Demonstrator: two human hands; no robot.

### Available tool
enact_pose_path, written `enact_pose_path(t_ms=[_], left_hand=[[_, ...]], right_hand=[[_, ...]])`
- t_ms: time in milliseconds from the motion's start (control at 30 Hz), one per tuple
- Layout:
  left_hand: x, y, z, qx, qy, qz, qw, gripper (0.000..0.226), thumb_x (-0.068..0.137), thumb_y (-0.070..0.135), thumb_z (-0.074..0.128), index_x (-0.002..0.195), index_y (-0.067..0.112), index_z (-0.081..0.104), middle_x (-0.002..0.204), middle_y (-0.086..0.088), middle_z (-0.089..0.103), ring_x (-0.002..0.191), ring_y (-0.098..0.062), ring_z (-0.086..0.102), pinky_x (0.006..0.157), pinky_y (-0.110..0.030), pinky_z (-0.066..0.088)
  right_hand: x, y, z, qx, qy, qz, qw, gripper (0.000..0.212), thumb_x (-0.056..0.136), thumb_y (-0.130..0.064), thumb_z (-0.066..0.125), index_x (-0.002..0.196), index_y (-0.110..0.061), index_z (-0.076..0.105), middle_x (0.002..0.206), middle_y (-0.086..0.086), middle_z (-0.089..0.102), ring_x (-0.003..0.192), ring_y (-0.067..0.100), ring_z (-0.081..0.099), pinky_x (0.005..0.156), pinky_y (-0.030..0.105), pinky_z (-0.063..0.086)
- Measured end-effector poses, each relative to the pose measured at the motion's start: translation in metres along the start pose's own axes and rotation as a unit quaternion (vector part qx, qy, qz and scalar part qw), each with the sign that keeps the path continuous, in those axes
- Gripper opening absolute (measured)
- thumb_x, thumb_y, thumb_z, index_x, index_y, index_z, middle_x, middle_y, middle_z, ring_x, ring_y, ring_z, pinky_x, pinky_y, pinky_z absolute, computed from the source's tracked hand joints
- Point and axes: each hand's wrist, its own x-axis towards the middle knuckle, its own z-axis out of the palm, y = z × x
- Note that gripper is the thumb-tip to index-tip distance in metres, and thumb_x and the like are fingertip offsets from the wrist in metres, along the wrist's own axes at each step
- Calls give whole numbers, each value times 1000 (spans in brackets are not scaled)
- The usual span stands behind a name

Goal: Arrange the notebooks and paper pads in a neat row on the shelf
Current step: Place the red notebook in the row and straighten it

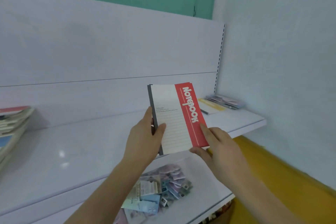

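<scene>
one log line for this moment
left hand: grips notebooks | right hand: pinches their corner | above shelf | not yet placed

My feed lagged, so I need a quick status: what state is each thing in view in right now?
Red-and-white notebook: held upright above the white shelf, gripped by both hands.
Left hand: grips its dark spine edge.
Right hand: pinches its lower red corner.
Stack of notebooks: leaning, uneven, far left.
Yellow-striped pad: flat, far right.
</scene>
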Motion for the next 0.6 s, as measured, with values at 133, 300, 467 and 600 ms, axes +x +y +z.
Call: enact_pose_path(t_ms=[133,300,467,600], left_hand=[[32,-2,33,53,-140,31,988,87,69,65,75,139,49,25,131,15,54,109,-7,57,93,-35,55],[77,-21,66,234,-208,59,948,112,76,65,70,156,31,1,152,8,33,130,-8,40,105,-28,40],[132,-40,92,280,-208,61,935,85,89,61,58,156,24,21,149,6,44,129,-13,47,105,-27,40],[162,-63,113,306,-220,51,925,80,91,64,52,155,24,25,146,5,48,126,-14,50,103,-27,44]], right_hand=[[21,43,21,-28,-4,-1,1000,72,85,-64,39,135,-12,49,107,0,61,92,16,58,67,24,52],[60,83,57,-48,-34,-2,998,74,87,-66,32,141,-17,41,118,-2,58,102,16,56,81,29,53],[115,115,90,-58,-58,-23,996,73,86,-67,25,131,-16,53,112,-1,65,94,18,62,78,31,55],[151,136,121,-55,-86,-49,994,76,85,-68,23,128,-14,56,111,2,66,92,21,62,77,34,54]])
